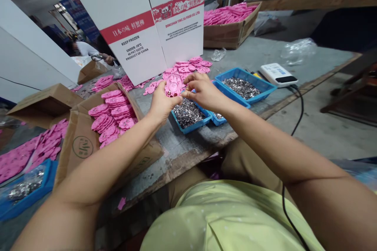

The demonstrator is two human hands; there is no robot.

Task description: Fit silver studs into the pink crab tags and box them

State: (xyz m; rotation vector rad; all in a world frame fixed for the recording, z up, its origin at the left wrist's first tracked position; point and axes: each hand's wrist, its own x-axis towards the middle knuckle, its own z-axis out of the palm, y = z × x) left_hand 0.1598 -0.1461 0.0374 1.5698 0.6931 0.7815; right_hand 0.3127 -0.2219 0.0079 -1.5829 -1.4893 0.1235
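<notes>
My left hand (161, 102) holds a flat pink plastic piece (174, 84) upright over a blue tray of small metal parts (188, 114). My right hand (201, 90) reaches in from the right, its fingertips pinched at the lower right edge of the same pink piece. Whether a small metal part sits between those fingers is too small to tell. Both hands hover above the table, just in front of a loose heap of pink pieces (188, 67).
A cardboard box (81, 141) of stacked pink pieces sits at my left. A second blue tray (246, 86) of metal parts is to the right, beside a white device (278, 74) with a black cable. A tall white carton (147, 23) stands behind. Another person sits far left.
</notes>
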